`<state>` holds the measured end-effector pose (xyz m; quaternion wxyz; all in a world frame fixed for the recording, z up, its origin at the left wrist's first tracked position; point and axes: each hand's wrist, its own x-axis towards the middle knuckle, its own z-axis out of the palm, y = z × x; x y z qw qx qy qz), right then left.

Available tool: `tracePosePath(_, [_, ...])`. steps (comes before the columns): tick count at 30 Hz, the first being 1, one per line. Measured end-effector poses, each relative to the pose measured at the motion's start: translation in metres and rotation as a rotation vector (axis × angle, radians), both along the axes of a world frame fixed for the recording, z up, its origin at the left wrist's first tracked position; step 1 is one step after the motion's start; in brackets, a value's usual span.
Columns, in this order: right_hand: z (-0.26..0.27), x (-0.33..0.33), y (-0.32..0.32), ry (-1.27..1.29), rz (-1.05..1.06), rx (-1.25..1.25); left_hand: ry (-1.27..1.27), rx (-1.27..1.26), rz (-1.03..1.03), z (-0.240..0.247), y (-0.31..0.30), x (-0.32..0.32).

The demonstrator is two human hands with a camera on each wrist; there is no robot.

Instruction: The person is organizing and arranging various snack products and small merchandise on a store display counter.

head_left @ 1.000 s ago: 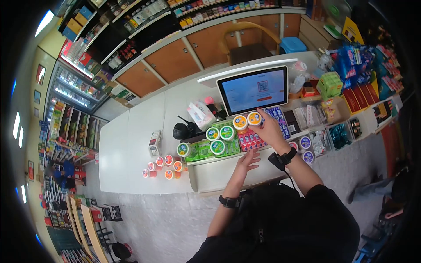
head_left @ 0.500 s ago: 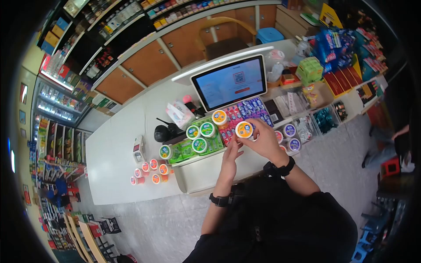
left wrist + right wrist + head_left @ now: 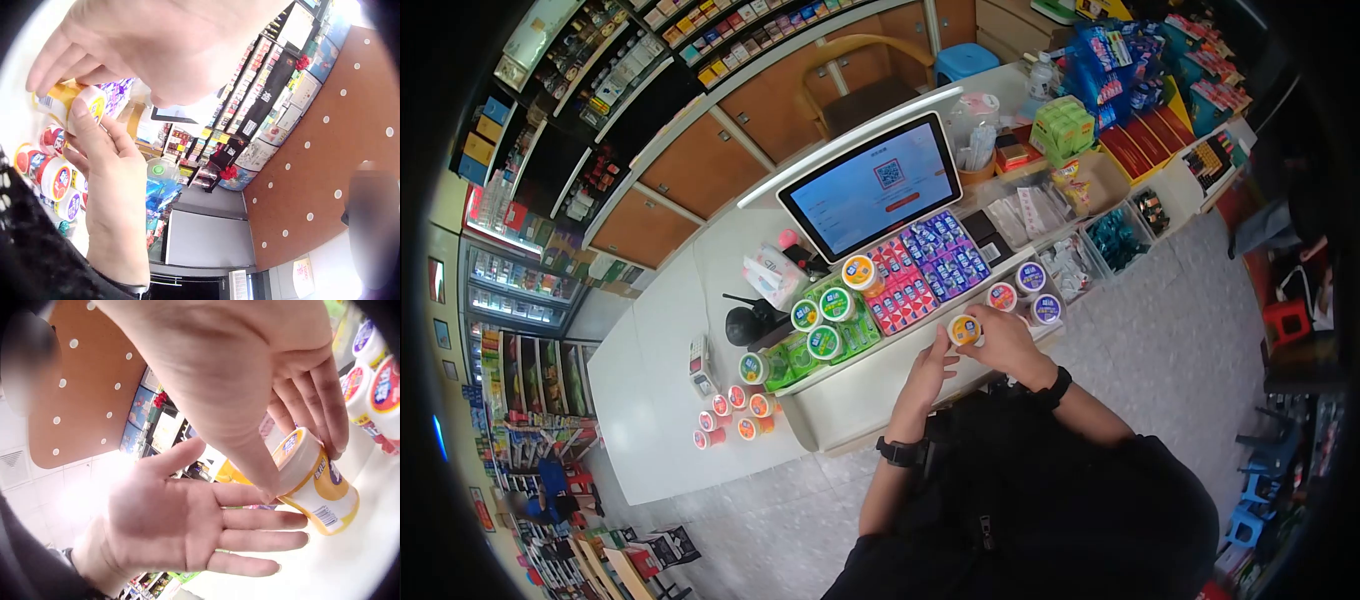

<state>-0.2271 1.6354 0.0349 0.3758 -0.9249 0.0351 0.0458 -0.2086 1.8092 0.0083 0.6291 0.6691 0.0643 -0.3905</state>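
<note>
The right hand (image 3: 1011, 348) grips an orange-and-white tub (image 3: 965, 330) above the counter's near part; in the right wrist view, thumb and fingers pinch the tub (image 3: 322, 487) round its lid end. Beside it the left hand (image 3: 924, 378) is held with straight fingers, palm toward the tub, its fingertips close to or against it; whether they touch is unclear. Another orange-lidded tub (image 3: 858, 272) stands on pink packets (image 3: 900, 285). Green-lidded tubs (image 3: 824, 342) stand on green packets to the left. Purple- and red-lidded tubs (image 3: 1046, 308) stand right of the hands.
A screen (image 3: 870, 187) stands behind the packets, with a tissue pack (image 3: 773, 276) and black scanner (image 3: 750, 325) to its left. Several small pink and orange tubs (image 3: 748, 428) stand on the white counter (image 3: 635, 400) at left. Bins of small packets (image 3: 1116, 240) are at right.
The right hand has lifted the orange tub from beside the other orange-lidded one and brought it toward the body. The left hand has come up beside it. The head view has shifted.
</note>
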Motion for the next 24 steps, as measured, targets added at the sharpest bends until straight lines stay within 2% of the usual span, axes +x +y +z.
tracePosePath(2, [-0.008, -0.002, 0.001, 0.072, 0.001, 0.011, 0.011, 0.019, -0.007, -0.007, -0.003, 0.001])
tracePosePath(11, [-0.036, 0.003, 0.002, 0.023, 0.025, -0.082, 0.063, -0.014, 0.024, -0.018, -0.009, 0.005])
tracePosePath(16, [-0.028, 0.005, 0.000, 0.000, 0.034, -0.121, 0.059, -0.026, 0.076, -0.018, -0.006, 0.007])
tracePosePath(18, [-0.012, 0.011, -0.002, 0.003, 0.053, -0.141, -0.177, 0.256, 0.006, -0.022, 0.003, 0.008])
tracePosePath(20, [0.004, 0.019, -0.002, -0.025, -0.025, -0.135, -0.200, 0.270, 0.077, -0.007, 0.012, 0.009])
tracePosePath(21, [0.000, 0.024, -0.002, -0.154, -0.006, -0.079, -0.222, 0.279, 0.126, 0.003, 0.015, 0.011])
tracePosePath(24, [0.027, 0.050, 0.016, -0.271, 0.013, 0.037, -0.327, 0.382, 0.151, 0.029, 0.026, 0.014])
